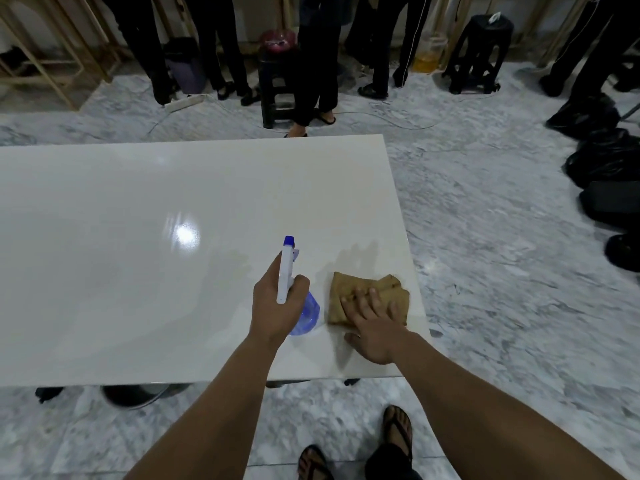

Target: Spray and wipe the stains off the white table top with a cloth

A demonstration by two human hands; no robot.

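Gripping a spray bottle (290, 289), the person's left hand (275, 306) hovers over the near right part of the white table (138, 220). Its fingers curl round the bottle's white neck, and the blue nozzle tip points away from the person, past the knuckles. The bottle's clear blue body shows below and to the right of that fist, close above the table top; whether it touches the surface cannot be told. Just right of the bottle lies a folded brown cloth (367, 296), flat on the table near its right edge. The right hand (375, 327) rests on the cloth's near half, fingers straight and slightly spread, pressing down on it, with the thumb out to the left on the bare table top. Beyond the fingertips the cloth's far corners stay uncovered. No stains can be made out on the glossy surface, which reflects a bright light well left of the left hand.
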